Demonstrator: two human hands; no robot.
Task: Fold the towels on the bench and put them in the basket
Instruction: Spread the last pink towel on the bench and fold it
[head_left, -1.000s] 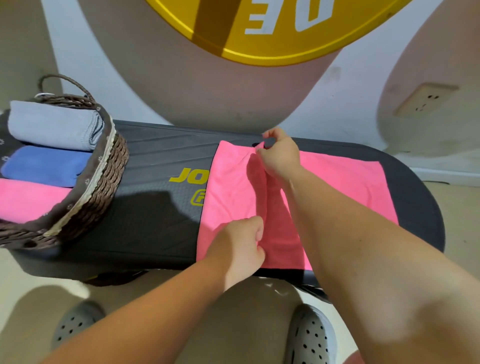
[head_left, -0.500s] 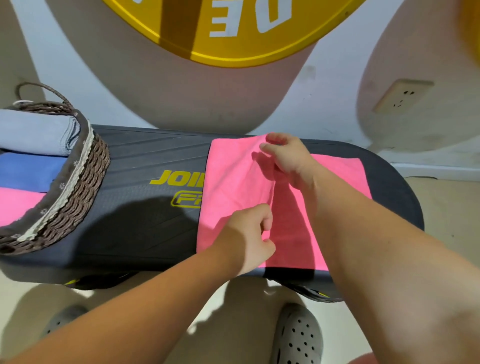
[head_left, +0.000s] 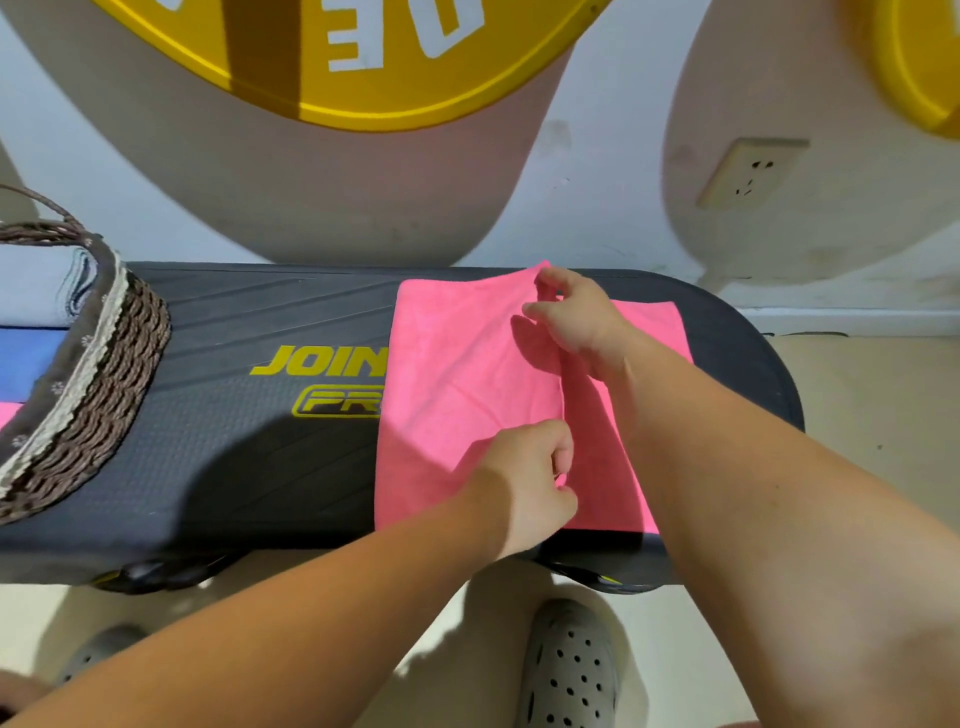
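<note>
— starting at the left end of the bench: what stands there?
— the basket, seated on the bench's left end. three folded items lie inside: a grey towel toward the bench's far edge, a blue towel mid-depth, and a second pink towel toward the near edge, mostly cut off by the frame.
— and right of the bench's yellow lettering?
— the pink towel, lying on the bench's right half and spanning it from far edge to near edge. one layer lies over another, and the upper layer's free edge runs across the bench's depth.
— hands?
— the left hand, at the bench's near edge, pinches the near end of that free edge. the right hand, at the bench's far edge, pinches the far corner, which is raised slightly off the bench.
— handling assessment?
— judged light, soft and limp, with no stiffness. it should sag between grips and drape wherever unsupported. not fragile. the nap may catch on the bench's textured top, so dragging could ruck it. best taken at the two ends of the free edge, lifted clear, then laid over with edges matched.
— risk?
— an uneven pull would likely skew the fold.
</note>
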